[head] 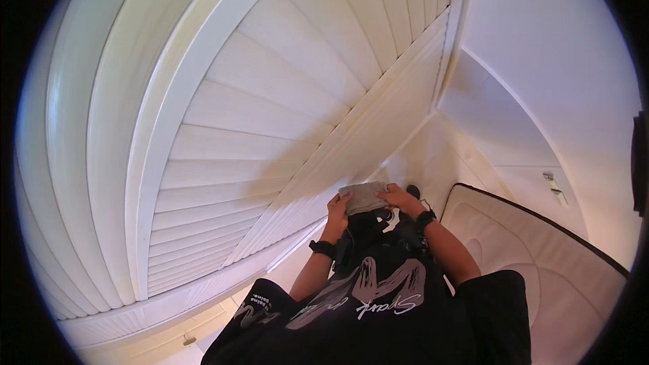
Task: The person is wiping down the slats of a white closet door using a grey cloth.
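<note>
A folded grey cloth [366,198] is held flat between my two hands, in front of my waist. My left hand [336,209] grips its left edge, thumb on top. At the opposite side, my right hand [399,197] pinches the right edge with its thumb lying over the fabric. The fingers beneath the cloth are hidden. Each wrist wears a dark band.
A tall white louvred door [263,91] stands close ahead and to the left. On the right is a pale quilted mattress [507,233] with dark piping, near a wall fitting [555,188]. A metal handle [189,340] shows at lower left.
</note>
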Available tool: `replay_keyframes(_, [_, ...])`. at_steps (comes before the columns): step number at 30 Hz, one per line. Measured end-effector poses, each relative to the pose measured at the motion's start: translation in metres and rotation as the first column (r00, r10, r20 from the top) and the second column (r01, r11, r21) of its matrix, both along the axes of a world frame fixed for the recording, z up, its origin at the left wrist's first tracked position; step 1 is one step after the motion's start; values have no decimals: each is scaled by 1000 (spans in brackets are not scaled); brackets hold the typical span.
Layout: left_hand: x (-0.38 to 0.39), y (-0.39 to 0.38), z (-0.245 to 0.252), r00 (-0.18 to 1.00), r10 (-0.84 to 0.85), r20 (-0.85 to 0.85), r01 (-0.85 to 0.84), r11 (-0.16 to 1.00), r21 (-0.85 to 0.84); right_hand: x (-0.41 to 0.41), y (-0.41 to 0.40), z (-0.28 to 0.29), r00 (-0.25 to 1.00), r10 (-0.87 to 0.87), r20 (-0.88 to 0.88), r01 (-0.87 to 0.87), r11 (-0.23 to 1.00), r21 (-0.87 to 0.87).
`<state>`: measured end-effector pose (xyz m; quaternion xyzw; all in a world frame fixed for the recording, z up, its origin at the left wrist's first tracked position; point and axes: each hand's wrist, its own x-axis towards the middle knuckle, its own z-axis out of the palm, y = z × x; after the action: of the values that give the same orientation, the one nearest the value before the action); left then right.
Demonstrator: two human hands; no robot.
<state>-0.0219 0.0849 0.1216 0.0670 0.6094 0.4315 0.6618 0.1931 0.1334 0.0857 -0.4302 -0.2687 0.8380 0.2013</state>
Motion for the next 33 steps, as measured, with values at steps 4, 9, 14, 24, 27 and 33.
replay_keyframes(4, [8, 10, 8, 997, -78, 29, 79, 996, -32, 19, 4, 39, 984, -80, 157, 57, 987, 147])
replay_keyframes(9, [17, 17, -4, 986, -143, 82, 147, 988, -43, 20, -24, 40, 942, -315, 115, 302, 946, 118])
replay_keyframes(14, [12, 7, 4, 946, -307, 103, 317, 943, -101, 24, -34, -4, 953, -262, 153, 272, 961, -45])
replay_keyframes(24, [-2, 22, 3, 908, -246, 339, 257, 966, 11, 3, -14, 57, 936, -351, 10, 350, 933, -82])
replay_keyframes(27, [-20, 15, -51, 680, -550, -484, 724, 608, 326, -5, -21, 34, 931, -360, -62, 361, 933, 6])
replay_keyframes(33, [37, 64, 2, 948, -308, 81, 310, 951, -13, 50, -1, -21, 847, -100, 522, -407, 509, 759])
